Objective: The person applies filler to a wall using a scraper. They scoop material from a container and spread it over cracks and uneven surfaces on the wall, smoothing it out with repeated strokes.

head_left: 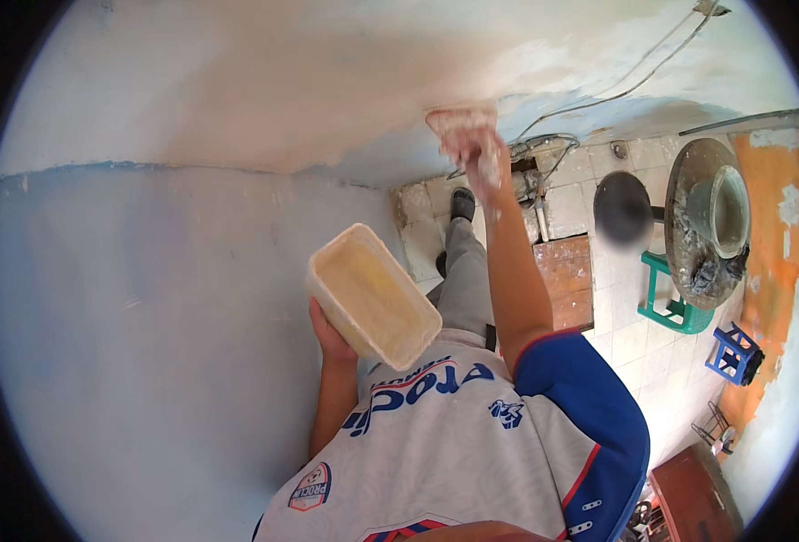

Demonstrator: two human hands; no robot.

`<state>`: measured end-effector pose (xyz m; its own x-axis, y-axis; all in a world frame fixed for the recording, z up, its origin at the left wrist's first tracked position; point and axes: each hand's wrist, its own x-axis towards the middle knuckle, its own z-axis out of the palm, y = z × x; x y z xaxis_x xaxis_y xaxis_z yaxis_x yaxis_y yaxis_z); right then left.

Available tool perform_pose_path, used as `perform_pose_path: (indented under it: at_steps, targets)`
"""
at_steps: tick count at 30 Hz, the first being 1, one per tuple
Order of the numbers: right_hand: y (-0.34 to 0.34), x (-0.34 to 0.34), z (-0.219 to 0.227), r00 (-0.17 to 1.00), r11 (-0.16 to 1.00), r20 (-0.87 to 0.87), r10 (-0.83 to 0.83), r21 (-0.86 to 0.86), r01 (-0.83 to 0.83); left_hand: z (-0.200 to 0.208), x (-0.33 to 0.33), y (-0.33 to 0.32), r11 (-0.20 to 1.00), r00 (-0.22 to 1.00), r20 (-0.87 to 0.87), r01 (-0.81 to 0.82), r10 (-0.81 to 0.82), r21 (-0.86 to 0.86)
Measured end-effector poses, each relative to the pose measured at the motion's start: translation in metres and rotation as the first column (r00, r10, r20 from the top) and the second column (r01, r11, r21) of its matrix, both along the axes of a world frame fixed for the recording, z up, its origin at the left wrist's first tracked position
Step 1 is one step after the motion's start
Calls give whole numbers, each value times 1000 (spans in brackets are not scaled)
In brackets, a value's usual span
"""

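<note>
My left hand grips a whitish rectangular plastic tub from below and the side, its fingers mostly hidden behind it. The tub is tilted toward me, with a pale yellowish coating on its inside. My right arm reaches far forward, and the powder-smeared right hand is closed on a flat putty spreader with a reddish edge. The spreader lies against the wall, where a beige smoothed patch meets paler and bluish areas. Motion blurs the fingers slightly.
Loose cables run down the wall to the tiled floor. On the right, a round table bears a bucket, near a black round stool, a green stool and a blue stool. A brown board lies by my legs.
</note>
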<state>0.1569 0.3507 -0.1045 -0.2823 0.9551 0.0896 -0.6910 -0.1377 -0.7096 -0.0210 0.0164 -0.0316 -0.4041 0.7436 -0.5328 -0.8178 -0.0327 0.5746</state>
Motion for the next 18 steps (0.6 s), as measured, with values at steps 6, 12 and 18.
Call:
perform_pose_path:
  at_steps: [6,12,18]
  targets:
    - [-14,-10,-151,964,818,266,-21,-549,170,2,-5,2,1000,1000,-11,-13,13,-2]
    - [26,-34,-58,997,965,4,-74,-251,73,4,-2,-1,1000,1000,19,-19,19,-11]
    - [-46,-15,-124,921,840,389,-19,-494,225,8,-4,-1,996,995,-57,-79,77,-31]
